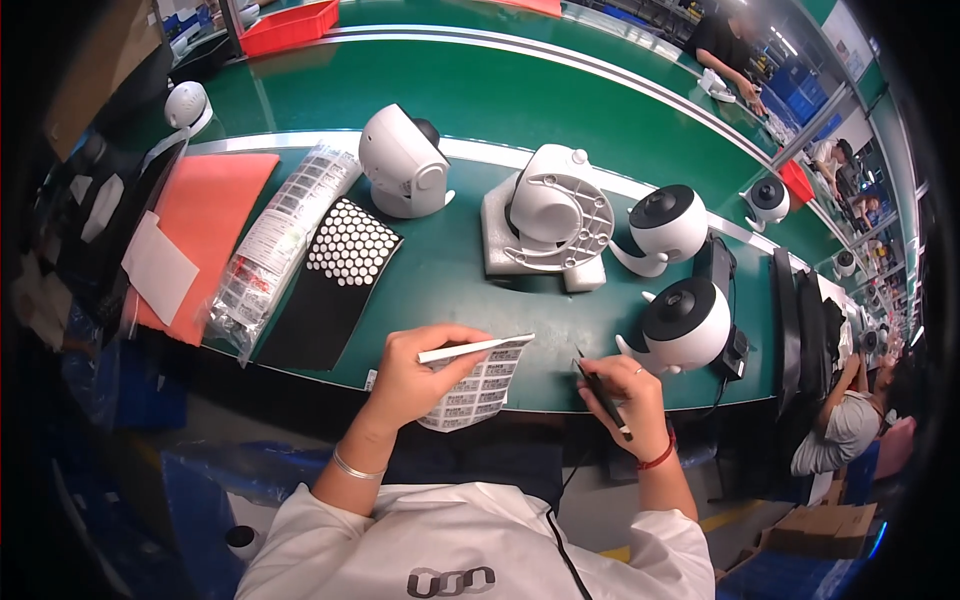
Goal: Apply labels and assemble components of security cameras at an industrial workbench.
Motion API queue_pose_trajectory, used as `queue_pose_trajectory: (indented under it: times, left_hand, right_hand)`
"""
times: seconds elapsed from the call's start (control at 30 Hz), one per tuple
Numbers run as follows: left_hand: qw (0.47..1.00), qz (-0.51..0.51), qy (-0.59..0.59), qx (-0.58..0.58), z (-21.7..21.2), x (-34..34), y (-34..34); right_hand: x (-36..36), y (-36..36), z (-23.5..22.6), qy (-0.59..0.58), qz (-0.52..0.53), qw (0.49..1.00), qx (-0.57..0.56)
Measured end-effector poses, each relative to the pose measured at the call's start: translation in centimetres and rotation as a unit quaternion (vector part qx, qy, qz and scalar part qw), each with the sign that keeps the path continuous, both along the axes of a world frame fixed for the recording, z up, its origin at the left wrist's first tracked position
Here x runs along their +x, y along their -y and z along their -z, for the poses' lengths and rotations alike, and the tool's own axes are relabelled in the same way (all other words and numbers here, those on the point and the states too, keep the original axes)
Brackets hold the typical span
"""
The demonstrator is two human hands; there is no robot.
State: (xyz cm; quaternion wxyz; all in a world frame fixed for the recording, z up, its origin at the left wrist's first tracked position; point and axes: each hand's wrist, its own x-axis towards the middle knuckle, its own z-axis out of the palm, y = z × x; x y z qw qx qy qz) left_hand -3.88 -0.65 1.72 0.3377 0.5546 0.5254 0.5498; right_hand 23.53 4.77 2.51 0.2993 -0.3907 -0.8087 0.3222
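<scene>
L hand (pixel 422 368) pinches label sheet (pixel 482 392), its far edge folded over near the fingertips; R hand (pixel 638 398) grips dk tweezers (pixel 604 400), tips clear of sheet. Left of L fingers: blk pad (pixel 318 325) w/ wht dots (pixel 353 240), then bagged labels (pixel 275 232), then orange sheet (pixel 228 210). Ahead-right of R fingers, blk-topped unit (pixel 700 328); ahead, btwn both hands' fingers, ring-based unit (pixel 546 206) on wht foam (pixel 497 238).

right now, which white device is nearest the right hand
The black-topped white device closest to the front edge of the green bench, beside the right hand; the others are farther away.
</scene>
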Motion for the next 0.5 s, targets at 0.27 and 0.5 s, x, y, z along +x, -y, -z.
queue_pose_trajectory:
  times: [0.27,0.5]
  left_hand:
    - [0.996,0.018,-0.058,0.062,-1.4,-0.2,-1.0]
    - [0.991,0.056,-0.072,0.095,-1.9,-0.1,-0.7]
  right_hand:
    - [-1.7,-1.7,-5.8,-0.073,-0.071,0.974,0.204]
    - [-3.5,-2.7,-6.4,-0.109,-0.153,0.97,0.157]
